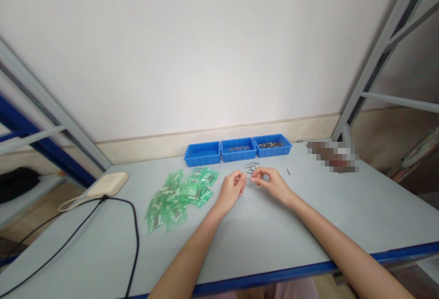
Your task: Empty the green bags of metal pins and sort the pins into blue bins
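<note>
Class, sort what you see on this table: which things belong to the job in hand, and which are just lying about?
Seem to belong to the job:
thin metal piece between the left hand and right hand
loose metal pieces
blue bins
green packets

Seem just lying about:
white box
black cable
pixelated item at right, too obscured to name

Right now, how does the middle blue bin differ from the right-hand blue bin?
The middle blue bin holds a sparse scatter of slim metal pieces; the right-hand blue bin holds a denser heap of metal parts. The middle bin's pieces look mostly silvery, while the right-hand bin's include darker, brownish tones. The middle bin sits mid-row; the right-hand bin ends the row. Both are open-topped.
</note>
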Available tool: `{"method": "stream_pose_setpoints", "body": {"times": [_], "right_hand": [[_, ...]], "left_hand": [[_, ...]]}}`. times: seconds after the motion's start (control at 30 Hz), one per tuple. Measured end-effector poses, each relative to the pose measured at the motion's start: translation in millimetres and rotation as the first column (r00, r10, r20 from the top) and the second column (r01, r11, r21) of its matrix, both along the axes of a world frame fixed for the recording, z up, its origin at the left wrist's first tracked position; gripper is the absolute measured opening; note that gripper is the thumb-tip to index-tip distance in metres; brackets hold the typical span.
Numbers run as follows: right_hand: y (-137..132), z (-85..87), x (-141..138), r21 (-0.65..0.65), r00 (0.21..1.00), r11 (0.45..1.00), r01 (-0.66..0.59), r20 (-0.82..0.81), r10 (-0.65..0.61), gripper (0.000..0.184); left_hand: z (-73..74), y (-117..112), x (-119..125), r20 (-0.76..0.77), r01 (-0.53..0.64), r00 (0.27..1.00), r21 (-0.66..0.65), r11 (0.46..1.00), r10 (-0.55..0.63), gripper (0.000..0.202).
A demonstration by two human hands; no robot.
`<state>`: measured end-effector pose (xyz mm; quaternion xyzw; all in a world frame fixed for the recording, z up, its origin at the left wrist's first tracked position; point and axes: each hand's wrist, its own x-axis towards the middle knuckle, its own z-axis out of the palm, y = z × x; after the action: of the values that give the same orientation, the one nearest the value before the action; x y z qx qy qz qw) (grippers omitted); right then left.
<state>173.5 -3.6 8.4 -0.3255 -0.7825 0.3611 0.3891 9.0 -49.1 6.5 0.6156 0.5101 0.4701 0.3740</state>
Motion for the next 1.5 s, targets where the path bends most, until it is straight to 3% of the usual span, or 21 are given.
{"method": "stream_pose_setpoints", "body": {"times": [0.3,0.5,0.6,0.67,0.77,0.83,0.9,1.0,1.07,1.17,1.3,1.5], "right_hand": [[-4.3,0.7,-4.8,0.182,0.987,0.983,-0.025,0.160,-0.005,0.040],[4.0,4.1,-1.0,0.173,0.986,0.985,0.004,0.165,-0.033,0.038],[32.5,24.7,-11.6,0.149,0.963,0.977,0.150,0.201,-0.179,0.042],[55.6,45.2,-25.0,0.173,0.900,0.948,0.266,0.308,-0.308,0.045],[78.9,70.5,-39.7,0.328,0.761,0.855,0.403,0.399,-0.512,0.041],[80.4,74.0,-35.1,0.450,0.685,0.772,0.449,0.382,-0.621,0.039],[71.3,63.6,-15.9,0.525,0.631,0.721,0.452,0.384,-0.674,0.038],[46.9,29.3,30.3,0.560,0.530,0.701,0.440,0.468,-0.707,0.034],[30.1,5.6,60.9,0.544,0.429,0.699,0.463,0.553,-0.714,0.031],[13.2,-16.2,90.5,0.472,0.376,0.729,0.496,0.640,-0.670,0.027],[12.1,-21.1,98.3,0.376,0.422,0.771,0.514,0.672,-0.609,0.021],[23.3,-19.2,86.8,0.358,0.439,0.754,0.551,0.644,-0.627,0.030]], "left_hand": [[0.4,-0.5,2.1,-0.010,-0.029,1.000,0.027,0.999,0.029,0.040],[-5.1,9.3,-2.4,0.092,-0.050,0.994,-0.012,0.999,0.051,0.047],[-8.0,15.3,-6.1,0.137,-0.075,0.988,-0.022,0.997,0.077,0.051],[-10.3,18.8,-8.8,0.140,-0.071,0.987,-0.021,0.997,0.074,0.054],[-13.3,21.3,-13.6,0.137,-0.055,0.989,-0.039,0.998,0.060,0.056],[-13.8,21.2,-16.7,0.142,-0.054,0.988,-0.048,0.997,0.061,0.057],[-13.1,20.6,-18.8,0.148,-0.061,0.987,-0.038,0.997,0.066,0.058],[-12.3,20.5,-17.7,0.151,-0.054,0.987,-0.018,0.998,0.056,0.057],[-13.7,21.4,-14.3,0.149,-0.036,0.988,-0.017,0.999,0.039,0.057],[-18.0,22.4,-8.9,0.133,0.011,0.991,-0.019,1.000,-0.009,0.055],[-20.7,21.1,-7.4,0.111,0.056,0.992,-0.041,0.998,-0.051,0.053],[-15.2,18.3,-13.6,0.108,0.019,0.994,-0.026,0.999,-0.016,0.053]]}}
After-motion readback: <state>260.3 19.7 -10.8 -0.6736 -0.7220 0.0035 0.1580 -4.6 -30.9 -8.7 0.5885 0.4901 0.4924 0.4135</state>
